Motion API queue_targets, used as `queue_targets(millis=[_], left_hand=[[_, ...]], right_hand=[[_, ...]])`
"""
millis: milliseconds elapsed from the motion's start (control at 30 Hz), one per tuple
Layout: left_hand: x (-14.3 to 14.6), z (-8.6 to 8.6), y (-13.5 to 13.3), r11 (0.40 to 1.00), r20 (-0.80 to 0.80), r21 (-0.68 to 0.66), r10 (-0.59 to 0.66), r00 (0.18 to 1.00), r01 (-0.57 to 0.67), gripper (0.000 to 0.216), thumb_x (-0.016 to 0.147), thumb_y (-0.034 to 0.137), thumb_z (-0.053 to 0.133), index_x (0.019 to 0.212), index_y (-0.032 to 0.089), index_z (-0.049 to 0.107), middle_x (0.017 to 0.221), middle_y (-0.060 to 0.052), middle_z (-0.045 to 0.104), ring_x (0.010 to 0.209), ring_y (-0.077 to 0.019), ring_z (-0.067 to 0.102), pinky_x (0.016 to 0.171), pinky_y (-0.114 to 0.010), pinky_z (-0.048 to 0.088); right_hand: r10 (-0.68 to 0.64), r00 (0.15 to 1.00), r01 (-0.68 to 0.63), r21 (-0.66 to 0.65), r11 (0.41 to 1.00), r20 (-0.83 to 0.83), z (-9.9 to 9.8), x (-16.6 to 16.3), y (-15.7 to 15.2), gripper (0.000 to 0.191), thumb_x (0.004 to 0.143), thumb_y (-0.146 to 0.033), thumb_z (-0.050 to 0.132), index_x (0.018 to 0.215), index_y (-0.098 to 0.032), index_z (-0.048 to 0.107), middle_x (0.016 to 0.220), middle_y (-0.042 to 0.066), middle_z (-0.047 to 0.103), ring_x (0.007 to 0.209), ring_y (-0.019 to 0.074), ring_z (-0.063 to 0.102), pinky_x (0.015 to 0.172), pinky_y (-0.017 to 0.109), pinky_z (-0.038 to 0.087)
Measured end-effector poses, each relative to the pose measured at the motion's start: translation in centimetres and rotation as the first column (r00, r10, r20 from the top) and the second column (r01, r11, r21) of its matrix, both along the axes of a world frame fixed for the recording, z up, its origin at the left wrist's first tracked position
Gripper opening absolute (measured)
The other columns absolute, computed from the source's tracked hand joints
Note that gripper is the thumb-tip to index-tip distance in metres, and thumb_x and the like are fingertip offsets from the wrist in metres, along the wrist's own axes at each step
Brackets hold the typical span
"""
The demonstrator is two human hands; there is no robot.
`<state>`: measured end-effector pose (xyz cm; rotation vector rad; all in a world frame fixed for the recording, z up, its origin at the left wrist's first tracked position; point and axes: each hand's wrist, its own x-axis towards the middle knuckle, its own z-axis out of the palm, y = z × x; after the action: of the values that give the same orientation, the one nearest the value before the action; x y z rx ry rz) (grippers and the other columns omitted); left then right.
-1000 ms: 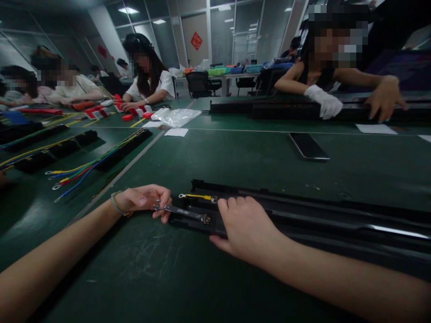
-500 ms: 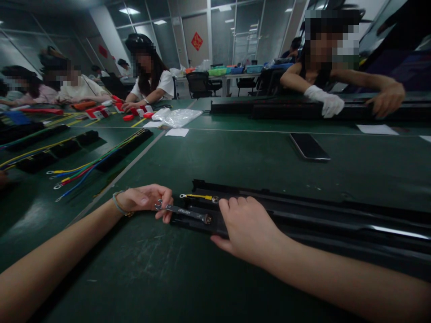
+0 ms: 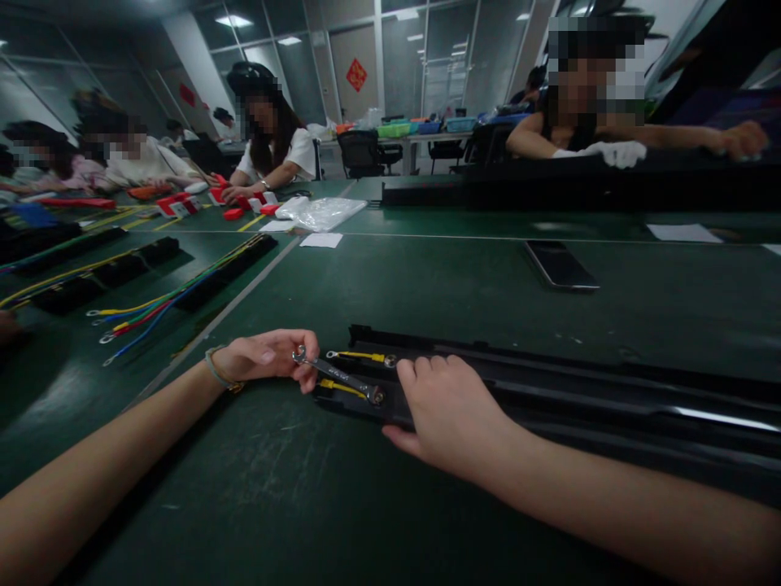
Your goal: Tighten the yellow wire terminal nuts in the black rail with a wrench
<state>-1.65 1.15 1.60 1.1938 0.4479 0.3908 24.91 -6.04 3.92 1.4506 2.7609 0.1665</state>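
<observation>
My left hand pinches the near end of a small metal wrench. The wrench's far end sits on a nut at the left end of a long black rail that runs off to the right on the green table. My right hand lies on top of the rail just right of the wrench, fingers curled over it and pressing it down. Yellow wires with ring terminals lie inside the rail's end.
A phone lies face up beyond the rail. Coloured wires trail from black strips at the left. Across the table a person in a white glove handles another long black rail. Other people sit at the far left.
My left hand has swung the wrench handle away from me, so it now angles up toward the rail's far edge. The person opposite has lifted their rail.
</observation>
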Motion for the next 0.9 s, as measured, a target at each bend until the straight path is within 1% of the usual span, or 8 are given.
queue_targets(millis=[100, 200, 300, 433, 533, 667, 767, 900], left_hand=[[0.09, 0.21, -0.02, 1.0, -0.015, 0.011, -0.026, 1.0, 0.027, 0.036, 0.059, 0.036, 0.062, 0.083, 0.011, 0.054, 0.064, -0.006, 0.055, 0.074, -0.0263, 0.057, 0.069, -0.036, 0.044], [0.05, 0.33, -0.03, 0.995, -0.036, -0.002, -0.104, 0.994, 0.104, 0.034, 0.058, 0.038, 0.062, 0.079, 0.011, 0.055, 0.061, -0.008, 0.059, 0.072, -0.0284, 0.059, 0.069, -0.04, 0.045], [-0.17, 0.29, -0.01, 0.984, -0.051, -0.025, -0.179, 0.983, 0.177, 0.035, 0.058, 0.04, 0.062, 0.079, 0.011, 0.057, 0.063, -0.01, 0.062, 0.072, -0.0305, 0.059, 0.069, -0.043, 0.045], [-0.33, 0.27, 0.04, 0.978, -0.066, -0.035, -0.206, 0.976, 0.204, 0.035, 0.058, 0.041, 0.062, 0.078, 0.012, 0.058, 0.067, -0.012, 0.063, 0.073, -0.0305, 0.059, 0.07, -0.044, 0.045], [-0.16, 0.33, 0.02, 0.982, -0.061, -0.023, -0.191, 0.98, 0.19, 0.033, 0.059, 0.04, 0.062, 0.077, 0.013, 0.058, 0.065, -0.01, 0.063, 0.073, -0.0295, 0.059, 0.07, -0.042, 0.046], [0.06, 0.24, 0.0, 0.997, -0.026, -0.005, -0.079, 0.997, 0.079, 0.031, 0.06, 0.037, 0.062, 0.078, 0.012, 0.055, 0.063, -0.008, 0.06, 0.073, -0.0277, 0.059, 0.069, -0.039, 0.045], [0.02, 0.04, 0.05, 1.0, -0.008, -0.007, -0.001, 1.0, 0.001, 0.034, 0.061, 0.034, 0.062, 0.085, 0.011, 0.054, 0.067, -0.007, 0.058, 0.074, -0.0259, 0.058, 0.069, -0.037, 0.045], [-0.18, -0.22, 0.14, 0.999, 0.007, -0.03, 0.028, 1.0, -0.028, 0.042, 0.062, 0.032, 0.061, 0.096, 0.01, 0.05, 0.075, -0.007, 0.056, 0.077, -0.025, 0.056, 0.07, -0.035, 0.044]], right_hand=[[-0.003, 1.0, 0.003, 0.009, 1.0, -0.015, -0.06, 0.06, 0.03, 0.047, 0.068, -0.055, 0.045, 0.088, -0.014, 0.052, 0.075, 0.01, 0.056, 0.067, 0.0237, 0.052, 0.059, 0.035, 0.036], [-0.002, 1.0, 0.002, 0.007, 1.0, -0.01, -0.11, 0.08, 0.03, 0.048, 0.068, -0.056, 0.044, 0.088, -0.013, 0.052, 0.074, 0.01, 0.056, 0.067, 0.0234, 0.052, 0.059, 0.035, 0.036], [-0.002, 1.0, 0.002, 0.004, 1.0, -0.003, -0.12, 0.09, 0.0, 0.048, 0.068, -0.056, 0.044, 0.088, -0.013, 0.052, 0.074, 0.01, 0.056, 0.067, 0.0231, 0.052, 0.059, 0.035, 0.037], [-0.004, 1.0, 0.004, 0.024, 1.0, -0.016, -0.12, 0.12, -0.01, 0.048, 0.067, -0.055, 0.045, 0.087, -0.013, 0.053, 0.073, 0.01, 0.056, 0.066, 0.0234, 0.052, 0.058, 0.035, 0.037], [0.002, 1.0, -0.002, 0.029, 1.0, -0.014, -0.16, 0.09, 0.01, 0.048, 0.067, -0.056, 0.044, 0.087, -0.013, 0.053, 0.072, 0.01, 0.056, 0.065, 0.0234, 0.052, 0.058, 0.035, 0.037], [-0.001, 1.0, 0.001, 0.038, 0.999, -0.019, -0.26, 0.01, 0.02, 0.047, 0.067, -0.055, 0.046, 0.087, -0.013, 0.053, 0.072, 0.01, 0.056, 0.065, 0.0233, 0.052, 0.058, 0.035, 0.037], [-0.004, 1.0, 0.005, 0.042, 0.999, -0.021, -0.3, 0.0, 0.01, 0.047, 0.066, -0.056, 0.046, 0.086, -0.013, 0.053, 0.073, 0.01, 0.056, 0.065, 0.0234, 0.052, 0.058, 0.035, 0.037], [-0.005, 1.0, 0.006, 0.037, 0.999, -0.023, -0.24, 0.04, -0.03, 0.048, 0.066, -0.056, 0.046, 0.087, -0.013, 0.053, 0.073, 0.01, 0.056, 0.066, 0.0237, 0.052, 0.058, 0.035, 0.037]])
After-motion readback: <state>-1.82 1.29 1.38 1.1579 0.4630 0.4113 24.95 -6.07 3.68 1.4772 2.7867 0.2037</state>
